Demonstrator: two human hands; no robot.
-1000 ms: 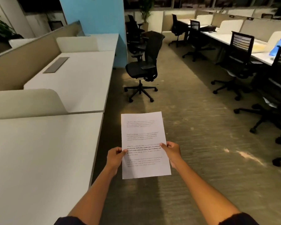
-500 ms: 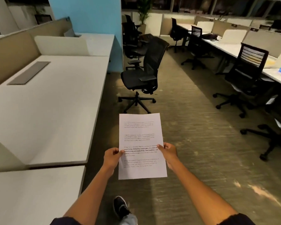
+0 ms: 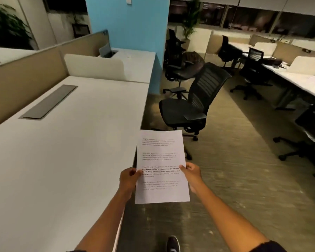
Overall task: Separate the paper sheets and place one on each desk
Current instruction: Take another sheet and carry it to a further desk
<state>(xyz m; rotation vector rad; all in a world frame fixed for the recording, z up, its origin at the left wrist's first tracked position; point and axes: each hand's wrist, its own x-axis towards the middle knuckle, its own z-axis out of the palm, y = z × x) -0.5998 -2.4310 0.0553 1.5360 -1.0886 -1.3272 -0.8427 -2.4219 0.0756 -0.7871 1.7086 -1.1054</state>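
Printed white paper sheets [image 3: 162,160] are held upright in front of me over the aisle, just past the right edge of a white desk [image 3: 65,160]. My left hand [image 3: 128,179] grips their left edge with the thumb on the front. My right hand [image 3: 191,174] pinches their right edge. I cannot tell how many sheets are in the stack. A second white desk [image 3: 136,64] lies beyond a low cream divider [image 3: 95,67].
A black office chair [image 3: 193,106] stands in the aisle just ahead of the paper, with more chairs [image 3: 180,68] behind it. A blue column [image 3: 127,28] rises past the far desk. Another desk row [image 3: 295,79] with chairs runs along the right. My shoe [image 3: 173,243] shows below.
I have walked forward along the aisle; the near desk now fills the left and the black chair is closer. Both hands keep the same hold on the sheets.
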